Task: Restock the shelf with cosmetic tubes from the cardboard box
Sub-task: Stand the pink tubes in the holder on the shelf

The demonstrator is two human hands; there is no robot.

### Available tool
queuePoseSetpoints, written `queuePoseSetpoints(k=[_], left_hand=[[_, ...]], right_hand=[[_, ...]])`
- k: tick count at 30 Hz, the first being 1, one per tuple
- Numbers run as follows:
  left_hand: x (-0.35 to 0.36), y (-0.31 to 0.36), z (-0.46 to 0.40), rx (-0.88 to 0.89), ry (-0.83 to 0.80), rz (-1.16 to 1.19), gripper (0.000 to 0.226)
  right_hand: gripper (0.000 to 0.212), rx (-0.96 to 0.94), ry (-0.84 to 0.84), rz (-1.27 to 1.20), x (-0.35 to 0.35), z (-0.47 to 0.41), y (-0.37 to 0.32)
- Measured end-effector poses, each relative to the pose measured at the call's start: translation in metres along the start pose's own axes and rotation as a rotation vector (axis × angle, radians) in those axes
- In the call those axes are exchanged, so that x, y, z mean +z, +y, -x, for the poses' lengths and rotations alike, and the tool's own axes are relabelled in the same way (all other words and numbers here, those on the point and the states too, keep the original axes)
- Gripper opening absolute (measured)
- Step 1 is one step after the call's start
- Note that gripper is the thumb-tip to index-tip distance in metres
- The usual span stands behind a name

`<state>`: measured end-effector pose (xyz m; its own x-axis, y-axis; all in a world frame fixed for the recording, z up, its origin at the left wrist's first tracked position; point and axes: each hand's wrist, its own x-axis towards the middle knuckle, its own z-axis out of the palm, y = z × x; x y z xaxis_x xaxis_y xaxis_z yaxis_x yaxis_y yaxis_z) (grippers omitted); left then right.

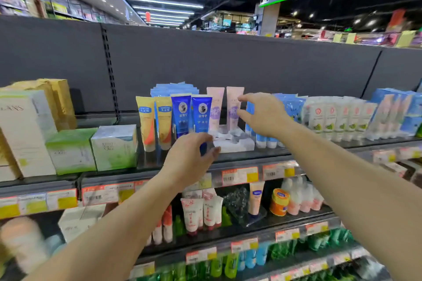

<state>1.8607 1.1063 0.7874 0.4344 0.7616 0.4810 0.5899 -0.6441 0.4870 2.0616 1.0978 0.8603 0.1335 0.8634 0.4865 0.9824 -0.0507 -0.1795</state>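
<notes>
A person's left hand [190,157] curls around the foot of a blue tube [202,118] on the top shelf [251,157]; beyond, the right hand [262,114] hovers spread beside two pink tubes [234,107].

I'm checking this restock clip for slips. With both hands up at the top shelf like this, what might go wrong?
1. The right hand reaches, fingers spread, beside the pink tubes, which stand upright on their caps; a brush may topple them.
2. The left hand is at the base of a blue tube near the shelf edge; it might slip off.
3. The white tray looks light and could shift.
</notes>
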Motion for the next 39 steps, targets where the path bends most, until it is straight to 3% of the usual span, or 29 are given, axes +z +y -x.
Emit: queuePoseSetpoints(k=[4, 8, 10, 23, 30, 35, 39], left_hand=[[-0.014, 0.006, 0.03, 0.062, 0.046, -0.05, 0.028], [-0.027, 0.005, 0.075, -0.051, -0.095, -0.34, 0.063], [-0.036, 0.004, 0.107, -0.127, -0.131, -0.369, 0.069], [-0.146, -0.055, 0.322, -0.408, -0.156, -0.475, 0.067], [-0.223, -0.169, 0.406, -0.513, -0.144, -0.529, 0.069], [-0.274, -0.279, 0.472, -0.501, -0.218, -0.478, 0.071], [-0.294, -0.356, 0.523, -0.553, -0.29, -0.405, 0.075]], right_hand=[[0.039, -0.018, -0.072, -0.002, 0.012, 0.059, -0.022], [0.052, -0.036, -0.222, 0.033, 0.021, 0.109, -0.048], [0.058, -0.035, -0.288, 0.023, 0.025, 0.138, -0.065], [0.063, -0.196, -0.479, -0.117, 0.055, 0.272, -0.249], [0.061, -0.3, -0.553, -0.19, 0.111, 0.305, -0.393], [0.061, -0.276, -0.664, -0.236, 0.185, 0.334, -0.506], [0.061, -0.211, -0.817, -0.301, 0.253, 0.372, -0.558]])
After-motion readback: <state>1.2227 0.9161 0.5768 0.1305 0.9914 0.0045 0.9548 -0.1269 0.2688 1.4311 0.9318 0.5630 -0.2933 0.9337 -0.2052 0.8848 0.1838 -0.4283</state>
